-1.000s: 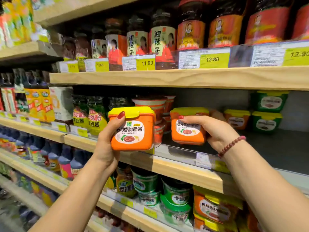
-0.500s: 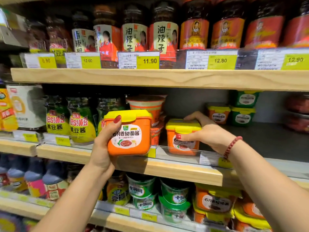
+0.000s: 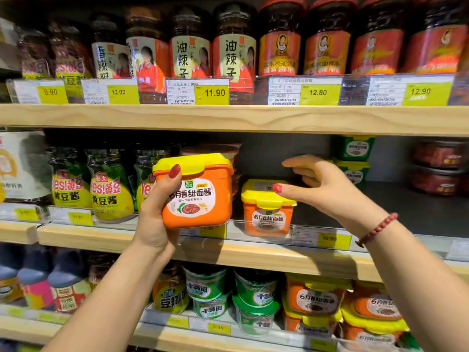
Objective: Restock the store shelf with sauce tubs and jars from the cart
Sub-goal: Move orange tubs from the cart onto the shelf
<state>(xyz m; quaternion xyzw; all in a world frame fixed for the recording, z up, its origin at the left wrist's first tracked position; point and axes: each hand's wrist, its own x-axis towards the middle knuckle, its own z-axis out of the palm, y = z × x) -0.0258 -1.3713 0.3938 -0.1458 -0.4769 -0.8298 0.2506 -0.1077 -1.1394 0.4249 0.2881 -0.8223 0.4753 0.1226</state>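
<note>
My left hand point(image 3: 154, 214) grips an orange sauce tub with a yellow lid point(image 3: 198, 191), held upright in front of the middle shelf point(image 3: 253, 257). A second orange tub point(image 3: 266, 212) stands on that shelf just right of it, behind the clear front rail. My right hand point(image 3: 322, 189) hovers over the second tub with fingers spread; its thumb tip lies at the lid, and I cannot tell whether it touches. The other fingers are off the tub.
Green-lidded tubs point(image 3: 355, 158) are stacked at the back of the middle shelf, with dark round tubs point(image 3: 439, 166) to the right. Yellow bean sauce jars point(image 3: 111, 189) stand left. Chili oil jars point(image 3: 233, 52) fill the top shelf; more tubs point(image 3: 314, 298) sit below.
My right hand set the second tub down on the shelf and let go, its fingers now spread above the lid. My left hand still holds its tub, raised slightly.
</note>
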